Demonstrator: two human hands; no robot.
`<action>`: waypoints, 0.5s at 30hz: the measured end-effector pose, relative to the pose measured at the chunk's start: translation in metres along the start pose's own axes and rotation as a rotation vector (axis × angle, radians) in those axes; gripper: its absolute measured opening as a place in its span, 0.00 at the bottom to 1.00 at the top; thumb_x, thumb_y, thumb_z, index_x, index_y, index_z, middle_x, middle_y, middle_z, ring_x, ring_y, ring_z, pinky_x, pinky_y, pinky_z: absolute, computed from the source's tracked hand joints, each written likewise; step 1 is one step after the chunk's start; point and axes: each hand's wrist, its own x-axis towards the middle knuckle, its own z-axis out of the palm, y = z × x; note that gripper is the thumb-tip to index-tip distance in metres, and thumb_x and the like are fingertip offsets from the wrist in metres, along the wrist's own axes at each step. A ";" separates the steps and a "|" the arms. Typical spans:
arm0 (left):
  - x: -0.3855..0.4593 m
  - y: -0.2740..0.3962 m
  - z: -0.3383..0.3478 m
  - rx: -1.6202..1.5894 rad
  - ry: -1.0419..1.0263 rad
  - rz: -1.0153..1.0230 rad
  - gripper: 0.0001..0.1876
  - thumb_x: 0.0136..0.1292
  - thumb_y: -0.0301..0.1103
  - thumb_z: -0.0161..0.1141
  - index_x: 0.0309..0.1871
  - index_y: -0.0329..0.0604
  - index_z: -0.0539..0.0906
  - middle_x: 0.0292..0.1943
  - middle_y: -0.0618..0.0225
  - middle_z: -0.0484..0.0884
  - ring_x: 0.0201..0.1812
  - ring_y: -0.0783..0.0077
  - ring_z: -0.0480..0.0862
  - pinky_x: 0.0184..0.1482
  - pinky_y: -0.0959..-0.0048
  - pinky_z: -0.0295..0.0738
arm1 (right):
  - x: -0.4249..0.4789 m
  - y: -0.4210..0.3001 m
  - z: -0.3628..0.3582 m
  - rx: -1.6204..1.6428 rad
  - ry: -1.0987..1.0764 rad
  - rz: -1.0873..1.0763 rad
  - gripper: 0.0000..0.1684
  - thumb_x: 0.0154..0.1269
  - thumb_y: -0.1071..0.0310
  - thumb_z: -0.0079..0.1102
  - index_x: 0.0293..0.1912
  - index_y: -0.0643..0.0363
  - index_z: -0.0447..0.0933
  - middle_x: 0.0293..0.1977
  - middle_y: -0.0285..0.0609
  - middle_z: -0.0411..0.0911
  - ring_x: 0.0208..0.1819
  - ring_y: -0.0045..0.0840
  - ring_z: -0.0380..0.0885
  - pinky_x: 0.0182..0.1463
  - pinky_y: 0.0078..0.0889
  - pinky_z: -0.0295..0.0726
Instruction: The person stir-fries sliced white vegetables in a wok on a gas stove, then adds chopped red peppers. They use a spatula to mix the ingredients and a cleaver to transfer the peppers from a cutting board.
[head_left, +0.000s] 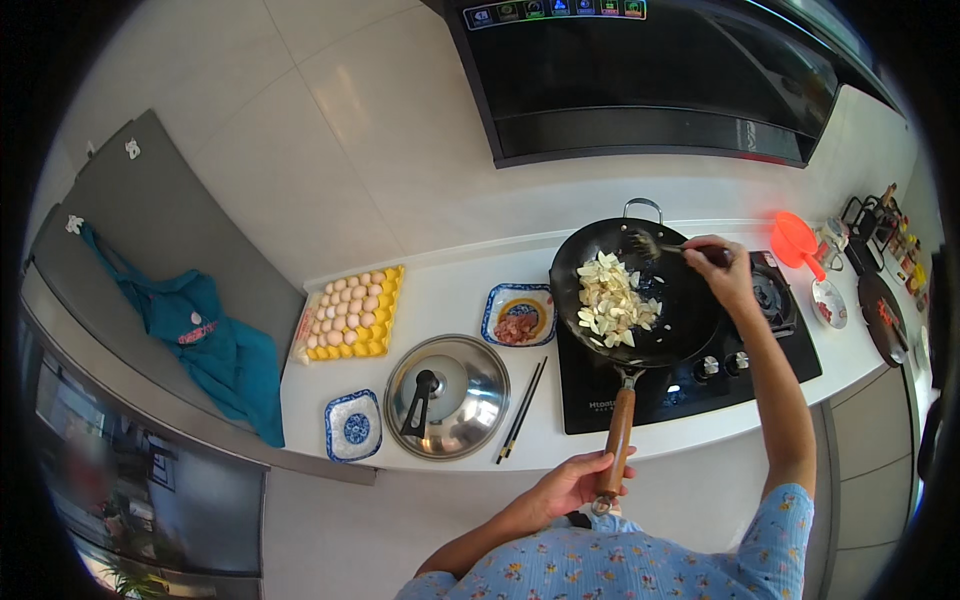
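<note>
A black wok (686, 330) sits on the left burner of a black gas cooktop (592, 409). Its wooden handle (621, 427) points towards me, and my left hand (574, 484) grips it near the end. Pale sliced vegetable pieces (611, 300) lie heaped in the left half of the wok, with a few scattered slices to the right. My right hand (720, 266) holds the dark handle of a cooking spatula (646, 244). The spatula's head is over the far inner wall of the wok, apart from the heap; whether it touches the metal I cannot tell.
Left of the cooktop are a patterned dish of raw meat (517, 328), chopsticks (523, 411), a steel lid (469, 382), another patterned dish (353, 426) and an egg tray (386, 311). On the right stand a red ladle (793, 238) and a bowl (829, 304). A range hood (645, 90) hangs above.
</note>
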 end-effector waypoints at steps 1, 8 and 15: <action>0.001 0.000 -0.001 0.004 -0.001 -0.001 0.31 0.69 0.43 0.57 0.70 0.38 0.64 0.49 0.59 0.78 0.44 0.68 0.80 0.45 0.69 0.80 | -0.001 0.000 0.009 -0.042 -0.016 -0.022 0.06 0.60 0.75 0.66 0.39 0.62 0.83 0.28 0.33 0.80 0.30 0.12 0.76 0.37 0.16 0.76; 0.004 0.000 -0.012 0.037 -0.035 -0.015 0.29 0.70 0.44 0.56 0.69 0.39 0.66 0.50 0.59 0.78 0.45 0.67 0.81 0.47 0.67 0.80 | -0.035 -0.102 0.021 -0.026 -0.466 -0.064 0.06 0.56 0.78 0.66 0.36 0.66 0.83 0.36 0.41 0.83 0.38 0.18 0.81 0.45 0.21 0.80; 0.005 0.005 -0.013 0.103 -0.055 -0.024 0.32 0.68 0.46 0.57 0.70 0.38 0.64 0.49 0.59 0.78 0.46 0.66 0.80 0.48 0.64 0.79 | -0.043 -0.137 0.025 -0.168 -0.436 0.087 0.07 0.54 0.75 0.69 0.34 0.67 0.83 0.27 0.39 0.83 0.27 0.15 0.79 0.32 0.18 0.77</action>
